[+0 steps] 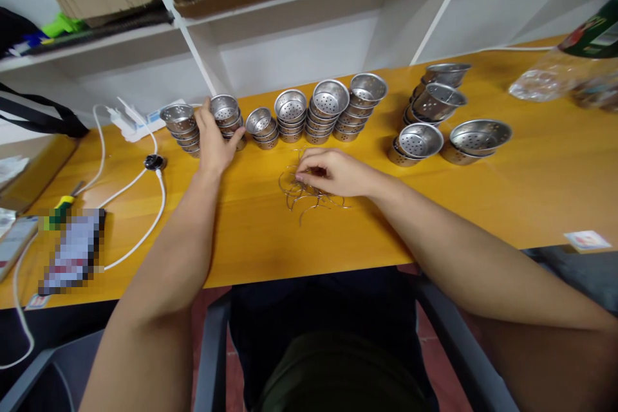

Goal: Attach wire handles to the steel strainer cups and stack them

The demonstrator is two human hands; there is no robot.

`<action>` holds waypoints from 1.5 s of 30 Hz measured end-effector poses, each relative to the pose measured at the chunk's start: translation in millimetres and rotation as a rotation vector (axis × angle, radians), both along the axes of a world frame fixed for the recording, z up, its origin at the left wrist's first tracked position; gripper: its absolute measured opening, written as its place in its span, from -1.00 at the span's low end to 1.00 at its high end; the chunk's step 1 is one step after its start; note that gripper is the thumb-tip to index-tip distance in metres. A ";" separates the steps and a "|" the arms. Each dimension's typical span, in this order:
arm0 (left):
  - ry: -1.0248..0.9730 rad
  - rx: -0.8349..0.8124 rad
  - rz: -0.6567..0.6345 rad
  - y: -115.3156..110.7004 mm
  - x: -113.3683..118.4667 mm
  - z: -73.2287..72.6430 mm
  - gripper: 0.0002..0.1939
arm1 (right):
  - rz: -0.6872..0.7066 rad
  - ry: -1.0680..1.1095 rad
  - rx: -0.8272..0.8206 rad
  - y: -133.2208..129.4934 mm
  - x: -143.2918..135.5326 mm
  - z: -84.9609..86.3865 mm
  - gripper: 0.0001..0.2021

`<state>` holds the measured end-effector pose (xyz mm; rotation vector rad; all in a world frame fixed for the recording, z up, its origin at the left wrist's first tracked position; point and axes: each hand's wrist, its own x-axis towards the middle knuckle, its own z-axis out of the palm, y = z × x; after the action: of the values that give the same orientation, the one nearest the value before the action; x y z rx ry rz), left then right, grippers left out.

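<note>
Six stacks of perforated metal cups [329,100] stand in a row along the far side of the bench [251,238]. The left hand [217,141] clasps the second stack from the left [225,112], fingers on its left side, thumb on its right. The right hand [335,170], well apart from the left, curls its fingers over thin curved wires [303,196] lying tangled nearer than the row; whether it pinches one, I cannot tell. Four more cup groups [437,102] sit to the right, some of their cups tilted.
</note>
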<state>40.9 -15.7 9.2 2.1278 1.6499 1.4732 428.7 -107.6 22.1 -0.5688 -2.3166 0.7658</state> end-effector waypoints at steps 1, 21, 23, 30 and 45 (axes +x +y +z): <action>0.005 -0.007 -0.005 -0.2 -1.3 0.9 0.18 | 0.003 0.000 0.000 0.1 0.1 -0.1 -0.72; 0.059 -0.007 -0.041 -9.1 3.3 11.7 0.03 | 0.023 -0.032 -0.020 -0.7 -4.6 -2.8 -0.73; 0.040 -0.001 -0.038 -9.8 4.8 9.2 0.11 | 0.022 -0.032 -0.017 -0.8 -4.1 -2.2 -0.74; 0.075 0.153 0.061 -14.0 12.6 3.8 0.45 | -0.177 0.004 0.121 -2.9 8.6 17.1 -0.79; 0.397 0.377 -0.470 -104.5 101.6 27.6 -0.69 | -1.088 -0.741 -0.290 -39.3 117.6 106.8 -0.87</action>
<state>142.5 -120.2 36.9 2.9029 0.8729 1.3488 546.4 -146.9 128.8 -2.2774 -1.9550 0.3423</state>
